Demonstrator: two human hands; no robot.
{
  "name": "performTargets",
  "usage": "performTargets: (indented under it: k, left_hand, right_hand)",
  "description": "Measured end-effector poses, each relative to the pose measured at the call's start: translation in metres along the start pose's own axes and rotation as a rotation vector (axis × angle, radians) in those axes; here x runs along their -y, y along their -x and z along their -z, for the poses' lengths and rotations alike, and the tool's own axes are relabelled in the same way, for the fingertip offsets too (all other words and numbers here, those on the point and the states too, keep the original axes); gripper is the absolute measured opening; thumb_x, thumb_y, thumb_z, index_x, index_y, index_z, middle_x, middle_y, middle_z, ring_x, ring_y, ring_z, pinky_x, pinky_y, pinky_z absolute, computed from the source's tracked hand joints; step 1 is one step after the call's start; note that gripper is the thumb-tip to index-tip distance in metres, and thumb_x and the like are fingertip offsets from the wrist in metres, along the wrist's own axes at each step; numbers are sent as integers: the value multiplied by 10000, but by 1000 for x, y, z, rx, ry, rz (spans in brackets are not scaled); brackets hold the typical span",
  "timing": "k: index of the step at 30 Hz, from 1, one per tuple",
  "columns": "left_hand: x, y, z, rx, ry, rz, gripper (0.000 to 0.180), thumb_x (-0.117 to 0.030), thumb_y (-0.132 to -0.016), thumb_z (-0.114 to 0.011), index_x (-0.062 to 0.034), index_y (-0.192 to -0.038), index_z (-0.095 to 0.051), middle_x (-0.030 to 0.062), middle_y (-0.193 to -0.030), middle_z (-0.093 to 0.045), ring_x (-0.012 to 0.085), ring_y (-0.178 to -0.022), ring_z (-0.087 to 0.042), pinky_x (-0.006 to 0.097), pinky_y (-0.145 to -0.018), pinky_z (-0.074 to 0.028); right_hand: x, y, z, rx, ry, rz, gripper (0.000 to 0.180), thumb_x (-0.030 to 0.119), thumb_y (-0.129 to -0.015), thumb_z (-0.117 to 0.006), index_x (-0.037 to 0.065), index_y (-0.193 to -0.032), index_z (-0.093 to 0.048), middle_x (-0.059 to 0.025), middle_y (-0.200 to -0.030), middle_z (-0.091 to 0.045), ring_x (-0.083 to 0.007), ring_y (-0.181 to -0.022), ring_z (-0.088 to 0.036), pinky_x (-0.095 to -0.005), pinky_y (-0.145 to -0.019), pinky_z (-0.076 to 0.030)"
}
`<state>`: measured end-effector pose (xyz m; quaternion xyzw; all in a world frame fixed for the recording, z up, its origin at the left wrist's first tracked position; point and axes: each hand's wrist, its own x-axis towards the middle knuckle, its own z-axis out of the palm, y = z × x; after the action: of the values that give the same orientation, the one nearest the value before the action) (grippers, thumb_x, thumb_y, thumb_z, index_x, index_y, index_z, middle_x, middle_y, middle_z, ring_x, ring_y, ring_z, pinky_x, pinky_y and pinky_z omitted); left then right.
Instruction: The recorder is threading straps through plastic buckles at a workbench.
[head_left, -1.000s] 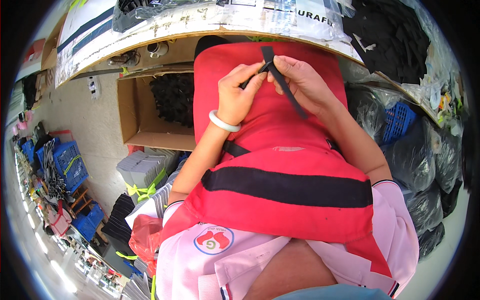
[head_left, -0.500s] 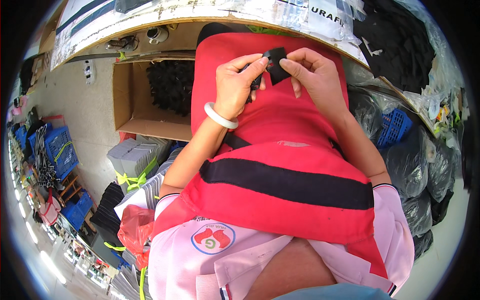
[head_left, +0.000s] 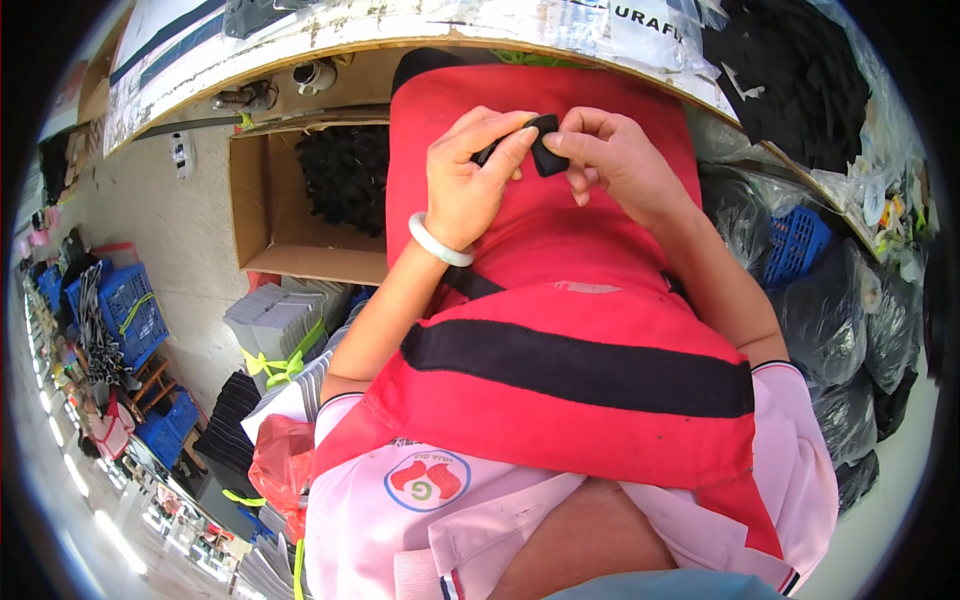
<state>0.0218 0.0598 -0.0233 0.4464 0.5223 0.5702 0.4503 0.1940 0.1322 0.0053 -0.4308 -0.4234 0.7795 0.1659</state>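
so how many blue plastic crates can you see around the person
4, maybe more hidden. One blue crate sits at far left, a second behind it, a third lower left beside a wooden stool, and a fourth at right among black bags.

Open brown carton (head_left: 262,215) (left) — black-filled

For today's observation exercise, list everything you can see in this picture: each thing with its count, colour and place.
black strap piece: one, black, pinched between both hands
red fabric item: one, red with a black band, over the lap
cardboard box: one, brown, open, holds black items, left of the hands
blue crates: several, blue, far left
black plastic bags: several, black, right side
bangle: one, white, left wrist
left hand: holds the strap piece
right hand: holds the strap piece
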Motion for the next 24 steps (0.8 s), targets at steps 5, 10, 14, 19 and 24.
performTargets:
  k: [5,10,14,19,24]
  left_hand:
    - [-8,2,7,29,23,13,173,19,-856,-663,12,-1024,-704,56,-874,-632,87,-649,-576,212,-564,-455]
    - [-17,10,15,164,-99,-88,181,25,-838,-675,2,-1014,-711,71,-881,-634,113,-712,-602,227,-607,-478]
    - [-29,20,18,243,-188,-164,198,28,-802,-703,-35,-988,-724,82,-890,-626,160,-744,-619,253,-623,-492]
    - [-38,24,15,296,-258,-328,202,3,-804,-708,-69,-991,-726,77,-895,-604,182,-718,-627,284,-590,-499]
    - [-37,28,15,320,-312,-351,210,0,-798,-707,-79,-992,-727,66,-899,-596,197,-713,-635,300,-584,-504]
  right_hand:
    - [2,-1,2,-63,-161,56,177,200,-921,-648,25,-932,-630,-7,-760,-586,-72,-617,-580,-207,-519,-490]
    - [3,0,20,276,-36,-109,188,206,-928,-638,23,-970,-647,-4,-778,-588,-63,-608,-547,-206,-512,-484]
    - [5,-1,19,207,96,17,172,192,-924,-632,24,-942,-658,-14,-806,-608,-79,-654,-586,-226,-599,-517]
    - [1,0,13,190,13,6,163,174,-924,-618,17,-962,-637,-32,-873,-639,-90,-759,-621,-234,-707,-525]
    - [2,5,9,215,-51,5,165,168,-923,-627,6,-954,-628,-39,-877,-649,-115,-775,-643,-243,-739,-537]
